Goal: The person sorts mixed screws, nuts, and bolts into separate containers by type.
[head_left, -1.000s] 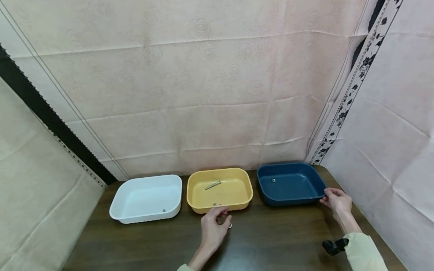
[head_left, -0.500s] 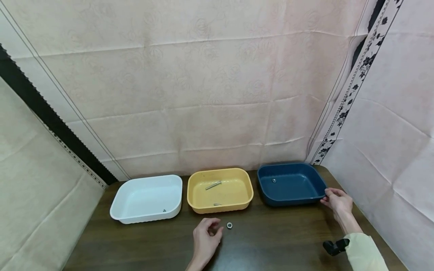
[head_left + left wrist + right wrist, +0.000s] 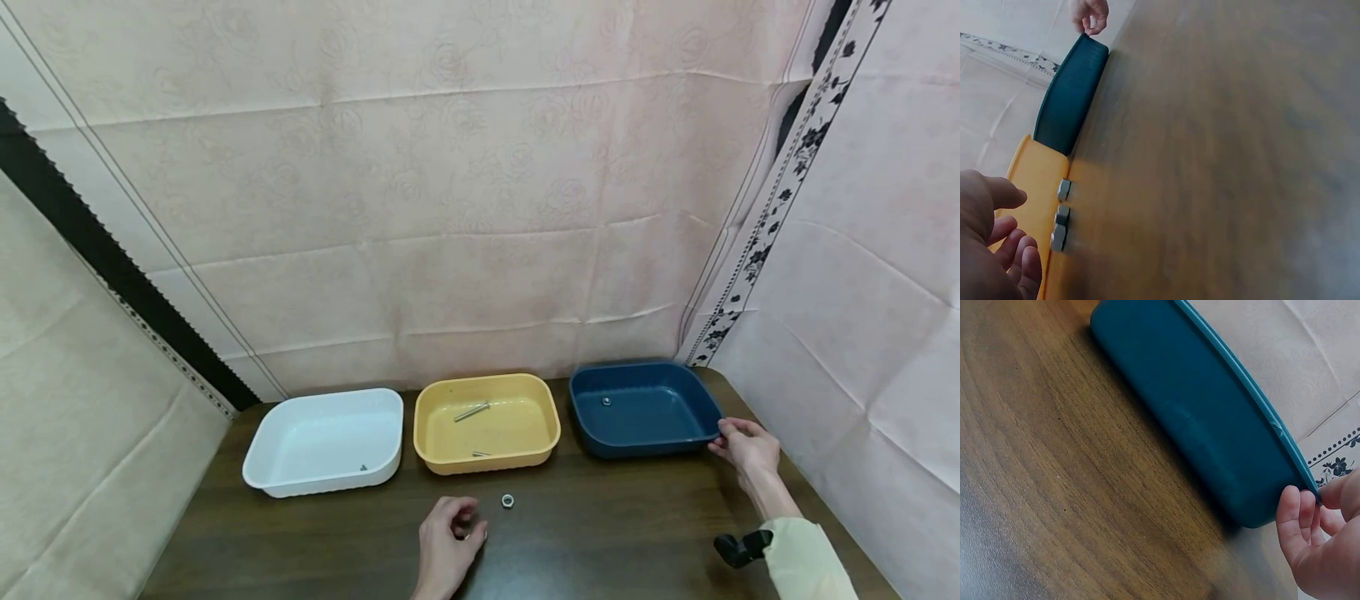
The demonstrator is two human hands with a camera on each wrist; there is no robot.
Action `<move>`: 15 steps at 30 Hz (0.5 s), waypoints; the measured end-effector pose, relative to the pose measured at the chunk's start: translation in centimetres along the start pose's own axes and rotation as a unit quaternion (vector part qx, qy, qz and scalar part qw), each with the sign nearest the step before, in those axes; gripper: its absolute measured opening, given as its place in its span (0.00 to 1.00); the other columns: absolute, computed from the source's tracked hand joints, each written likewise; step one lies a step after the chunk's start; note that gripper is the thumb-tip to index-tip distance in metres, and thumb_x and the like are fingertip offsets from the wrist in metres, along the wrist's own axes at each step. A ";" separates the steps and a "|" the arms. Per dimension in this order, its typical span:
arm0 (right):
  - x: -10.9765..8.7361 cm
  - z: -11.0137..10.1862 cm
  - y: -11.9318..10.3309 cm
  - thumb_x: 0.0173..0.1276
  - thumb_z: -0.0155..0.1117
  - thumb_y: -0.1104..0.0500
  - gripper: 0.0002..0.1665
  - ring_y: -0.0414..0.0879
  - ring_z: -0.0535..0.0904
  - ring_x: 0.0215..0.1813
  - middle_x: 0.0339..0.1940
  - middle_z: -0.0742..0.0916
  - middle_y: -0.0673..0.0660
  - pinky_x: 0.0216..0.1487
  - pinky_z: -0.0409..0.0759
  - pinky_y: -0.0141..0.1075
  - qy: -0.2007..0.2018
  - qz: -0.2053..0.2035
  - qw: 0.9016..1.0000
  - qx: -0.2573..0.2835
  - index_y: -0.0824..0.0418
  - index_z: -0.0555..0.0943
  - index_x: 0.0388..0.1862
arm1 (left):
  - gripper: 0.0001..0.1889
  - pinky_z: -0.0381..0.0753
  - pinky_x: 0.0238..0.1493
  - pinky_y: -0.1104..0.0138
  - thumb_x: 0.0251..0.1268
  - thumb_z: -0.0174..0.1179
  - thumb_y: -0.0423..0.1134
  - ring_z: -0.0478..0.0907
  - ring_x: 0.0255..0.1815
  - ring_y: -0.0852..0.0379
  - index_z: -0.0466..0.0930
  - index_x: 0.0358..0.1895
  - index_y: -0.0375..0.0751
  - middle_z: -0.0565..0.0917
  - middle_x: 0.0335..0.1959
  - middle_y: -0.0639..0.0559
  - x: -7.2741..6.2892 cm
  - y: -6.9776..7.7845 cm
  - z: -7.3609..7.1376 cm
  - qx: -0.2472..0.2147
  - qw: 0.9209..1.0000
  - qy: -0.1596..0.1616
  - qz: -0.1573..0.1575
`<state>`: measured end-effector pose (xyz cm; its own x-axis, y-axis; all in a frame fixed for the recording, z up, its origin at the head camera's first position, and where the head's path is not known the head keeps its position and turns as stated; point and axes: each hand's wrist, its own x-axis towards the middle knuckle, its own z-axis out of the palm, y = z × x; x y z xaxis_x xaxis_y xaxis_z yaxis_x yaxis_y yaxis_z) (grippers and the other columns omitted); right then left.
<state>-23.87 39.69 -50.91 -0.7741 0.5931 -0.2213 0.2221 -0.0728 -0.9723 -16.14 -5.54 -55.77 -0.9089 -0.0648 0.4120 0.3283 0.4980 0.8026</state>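
My left hand is over the table in front of the yellow tray, fingers loosely curled. In the left wrist view, the thumb and fingertips stand apart with nothing between them. Just right of this hand in the head view lies a metal hex nut; several nuts show beside the yellow tray in the left wrist view, partly hidden from the head camera. My right hand pinches the near right corner of the blue tray, thumb at the rim and fingers against the outer wall.
To the left stands a white tray with a tiny metal piece inside. A long bolt and a smaller metal piece lie in the yellow tray. The blue tray contains one nut. Cloth hangs behind and at both sides.
My left hand has drawn back from the yellow tray's front edge, down and to the left, uncovering the nut on the table. The right hand stays on the blue tray.
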 end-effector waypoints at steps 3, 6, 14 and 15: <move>0.0 0.0 0.0 0.77 0.54 0.63 0.20 0.39 0.78 0.25 0.34 0.77 0.54 0.31 0.86 0.34 -0.001 0.000 1.000 -0.006 0.74 0.70 0.61 | 0.16 0.81 0.28 0.69 0.42 0.76 0.23 0.79 0.32 0.57 0.86 0.38 0.39 0.81 0.33 0.55 -0.1 -0.3 -0.4 0.008 1.000 -0.010 -0.013; 0.1 -0.1 -0.1 0.78 0.53 0.63 0.20 0.39 0.78 0.26 0.35 0.77 0.55 0.32 0.87 0.34 -0.002 0.002 1.000 -0.011 0.74 0.69 0.62 | 0.16 0.81 0.30 0.69 0.43 0.77 0.25 0.78 0.33 0.58 0.86 0.39 0.39 0.80 0.34 0.56 -0.3 -0.6 -0.8 0.013 0.999 -0.023 -0.024; -0.1 0.0 0.0 0.77 0.54 0.63 0.21 0.39 0.79 0.25 0.33 0.78 0.54 0.33 0.87 0.36 -0.002 0.005 1.000 -0.010 0.74 0.69 0.63 | 0.16 0.82 0.30 0.69 0.43 0.77 0.26 0.78 0.32 0.60 0.86 0.38 0.38 0.80 0.34 0.56 -0.7 -1.3 -1.3 -0.003 0.999 -0.042 -0.015; -0.1 0.0 0.0 0.77 0.54 0.63 0.21 0.39 0.78 0.25 0.33 0.78 0.54 0.33 0.87 0.35 -0.002 0.004 1.000 -0.011 0.74 0.69 0.63 | 0.16 0.82 0.30 0.69 0.43 0.77 0.26 0.78 0.32 0.60 0.86 0.38 0.38 0.80 0.34 0.56 -0.8 -1.4 -1.3 -0.005 0.999 -0.046 -0.017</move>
<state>-23.80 39.65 -50.87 -0.7744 0.5899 -0.2288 0.2406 -0.0600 -0.9688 -15.56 -7.35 -56.64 -0.9393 -0.0016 0.3431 0.2988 0.4880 0.8201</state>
